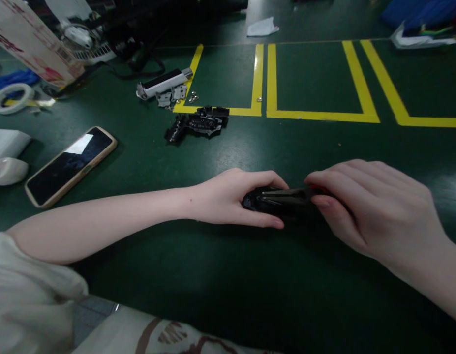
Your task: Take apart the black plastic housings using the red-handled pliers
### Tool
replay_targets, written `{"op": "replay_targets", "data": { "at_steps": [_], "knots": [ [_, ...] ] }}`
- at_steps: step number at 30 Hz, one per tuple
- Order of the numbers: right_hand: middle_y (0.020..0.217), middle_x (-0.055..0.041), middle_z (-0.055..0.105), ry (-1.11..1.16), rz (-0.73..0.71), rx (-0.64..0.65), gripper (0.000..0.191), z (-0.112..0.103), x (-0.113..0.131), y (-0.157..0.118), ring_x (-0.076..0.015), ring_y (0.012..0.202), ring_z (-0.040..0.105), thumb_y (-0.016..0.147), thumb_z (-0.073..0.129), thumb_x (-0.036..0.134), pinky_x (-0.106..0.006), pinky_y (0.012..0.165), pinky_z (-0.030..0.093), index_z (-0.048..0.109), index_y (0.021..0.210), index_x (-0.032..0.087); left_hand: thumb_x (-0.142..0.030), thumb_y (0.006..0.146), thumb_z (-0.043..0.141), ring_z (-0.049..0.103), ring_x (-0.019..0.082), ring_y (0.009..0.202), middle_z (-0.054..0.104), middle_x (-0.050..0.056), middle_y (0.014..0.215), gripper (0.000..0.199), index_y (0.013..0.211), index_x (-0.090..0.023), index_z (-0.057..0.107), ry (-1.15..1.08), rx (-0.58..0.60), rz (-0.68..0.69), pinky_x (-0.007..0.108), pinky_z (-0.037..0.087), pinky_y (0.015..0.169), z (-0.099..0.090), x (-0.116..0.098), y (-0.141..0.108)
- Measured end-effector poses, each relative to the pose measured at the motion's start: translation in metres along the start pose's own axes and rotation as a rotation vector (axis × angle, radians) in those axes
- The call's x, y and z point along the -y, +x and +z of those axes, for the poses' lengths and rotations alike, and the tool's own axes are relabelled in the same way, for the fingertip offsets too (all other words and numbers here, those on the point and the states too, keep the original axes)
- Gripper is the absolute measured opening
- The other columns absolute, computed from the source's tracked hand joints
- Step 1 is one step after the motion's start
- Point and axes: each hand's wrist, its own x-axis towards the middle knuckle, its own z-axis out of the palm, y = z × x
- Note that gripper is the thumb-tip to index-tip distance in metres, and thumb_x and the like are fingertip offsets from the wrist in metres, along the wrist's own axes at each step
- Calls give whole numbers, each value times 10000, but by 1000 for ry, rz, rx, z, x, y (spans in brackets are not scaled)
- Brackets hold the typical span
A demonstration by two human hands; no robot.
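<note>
Around the left end of a black elongated part (277,197) my left hand (235,196) is closed, thumb on the near side and fingers on the far side. A pale metallic strip runs along the part's upper face. At its right end my right hand (379,206) is closed in a pinch between thumb and forefinger. A bit of red (317,189) shows at those fingertips; what it belongs to is hidden by the hand. Farther up the table lies a separate black mechanical assembly (200,123), touched by neither hand.
A white-and-black cylindrical piece (165,83) lies beside metal brackets (172,96) and several small rings (193,97). Yellow tape (319,116) marks boxes on the green table. A phone (73,164), a tape roll (13,98) and a printed carton (36,44) are at left.
</note>
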Motion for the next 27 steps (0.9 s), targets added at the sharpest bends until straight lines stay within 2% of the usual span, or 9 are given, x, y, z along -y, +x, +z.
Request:
{"op": "replay_targets", "data": {
  "at_steps": [12,27],
  "knots": [
    [780,-81,661,-45,-57,-6,207,-2,0,2,-205,699,591,1008,438,267,-319,579,455,599,948,151,-414,860,735,695,169,955,708,48,1112,459,1205,-150,587,23,13,-4,240,519,779,0,0,0],
    [778,-97,647,-28,-53,0,219,2,0,2,-207,698,577,1003,437,235,-321,581,443,609,934,118,-385,882,733,689,154,934,705,38,1083,431,1194,-136,571,53,2,38,236,528,778,1,1,0]
  ]
}}
